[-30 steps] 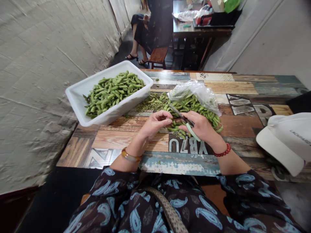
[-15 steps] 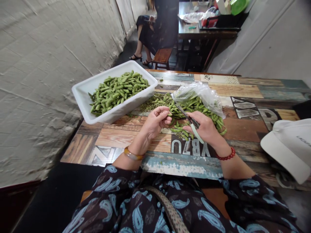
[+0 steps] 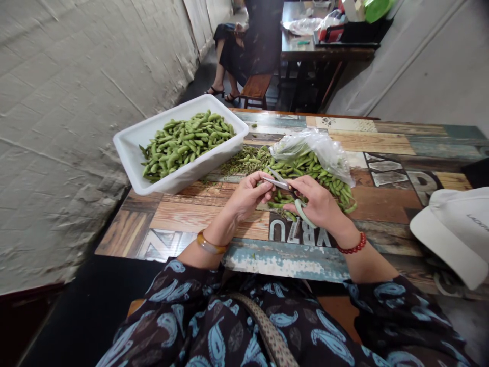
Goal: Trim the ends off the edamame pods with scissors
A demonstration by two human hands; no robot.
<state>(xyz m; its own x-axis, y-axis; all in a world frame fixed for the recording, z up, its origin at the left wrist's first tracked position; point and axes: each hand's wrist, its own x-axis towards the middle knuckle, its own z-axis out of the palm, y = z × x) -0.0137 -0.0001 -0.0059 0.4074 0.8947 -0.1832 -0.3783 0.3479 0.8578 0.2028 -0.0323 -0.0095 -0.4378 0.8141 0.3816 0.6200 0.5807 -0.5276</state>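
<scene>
My left hand (image 3: 250, 194) is closed in a pinch at the middle of the table, on a green soybean pod that its fingers now mostly hide. In my right hand (image 3: 318, 202) is a pair of scissors (image 3: 281, 183) with pale handles, its blades parted and pointing left, the tips at my left fingertips. Beneath and behind the scissors lies a heap of soybean pods (image 3: 336, 189), partly covered by a clear plastic bag (image 3: 331, 152). Left of the heap is a pile of small green trimmings (image 3: 246, 159).
A white plastic tub (image 3: 132, 165) holding many pods (image 3: 187, 145) stands at the table's back left. A white cap (image 3: 454, 224) lies at the right. Beyond the patchwork-patterned table (image 3: 214, 219), a person (image 3: 262, 46) sits on a wooden stool (image 3: 256, 87) by another table.
The scissors have swung left and down, bringing their parted blades to my left fingertips. My right hand has moved slightly left. The pod in my left hand has become mostly hidden.
</scene>
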